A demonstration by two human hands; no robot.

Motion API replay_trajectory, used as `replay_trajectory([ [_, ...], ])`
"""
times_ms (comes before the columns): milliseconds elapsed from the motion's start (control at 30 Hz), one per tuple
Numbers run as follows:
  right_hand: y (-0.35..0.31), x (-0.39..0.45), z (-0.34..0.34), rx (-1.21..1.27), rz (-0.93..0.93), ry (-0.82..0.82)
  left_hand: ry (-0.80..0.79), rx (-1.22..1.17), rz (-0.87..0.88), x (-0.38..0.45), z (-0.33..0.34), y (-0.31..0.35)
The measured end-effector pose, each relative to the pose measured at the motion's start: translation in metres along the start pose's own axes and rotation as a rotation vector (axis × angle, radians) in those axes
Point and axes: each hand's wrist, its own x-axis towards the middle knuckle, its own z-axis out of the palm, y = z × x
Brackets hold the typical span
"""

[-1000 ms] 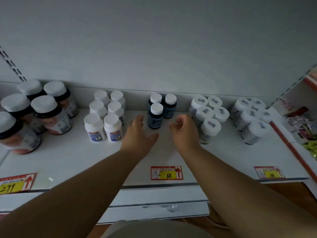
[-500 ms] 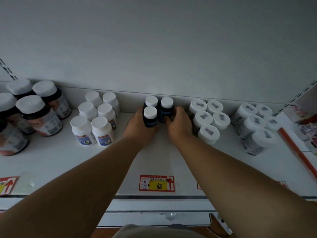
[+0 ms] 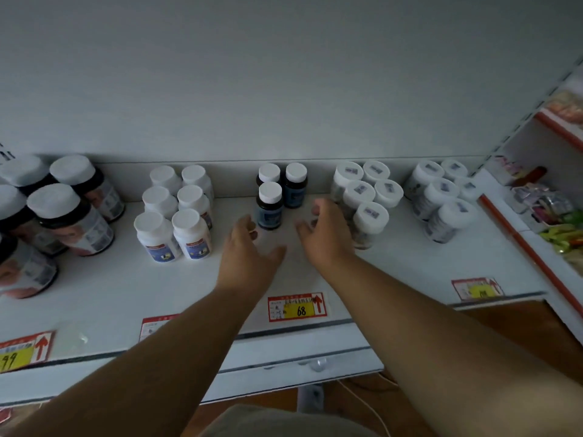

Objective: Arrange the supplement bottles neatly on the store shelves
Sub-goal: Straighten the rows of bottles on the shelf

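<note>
We held nothing: our left hand [image 3: 249, 253] had a loose, spread grip, its fingers close to the front dark blue bottle [image 3: 269, 205] but apart from it. Our right hand [image 3: 325, 234] was also relaxed, with the fingers a little curled, just beside the clear jars [image 3: 369, 222]. The three dark bottles stood upright on the white shelf [image 3: 394, 279], two at the back wall and one in front. Left of them stood six white bottles [image 3: 175, 212]. A red and yellow price tag [image 3: 296, 307] marked 68 sat on the shelf front.
</note>
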Motion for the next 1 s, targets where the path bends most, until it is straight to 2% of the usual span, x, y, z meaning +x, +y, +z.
replay_trajectory([
  [200, 0.009, -0.066, -0.017, 0.061, -0.012, 0.036, -0.090, 0.056, 0.127, -0.048, -0.009, -0.009],
  [300, 0.021, -0.087, -0.030, 0.068, -0.031, 0.048, -0.164, 0.054, 0.196, -0.063, 0.004, 0.005],
  [433, 0.046, -0.088, -0.053, 0.108, -0.069, 0.086, -0.171, 0.033, 0.194, -0.067, 0.034, 0.024],
  [767, 0.110, -0.030, -0.117, 0.221, -0.059, 0.023, -0.030, -0.052, 0.032, -0.050, 0.111, 0.069],
  [900, 0.111, 0.001, -0.123, 0.409, 0.072, 0.099, -0.021, -0.309, -0.100, -0.037, 0.115, 0.092],
  [1000, 0.110, 0.030, -0.113, 0.411, 0.118, 0.059, -0.035, -0.478, -0.180, -0.014, 0.120, 0.103],
])
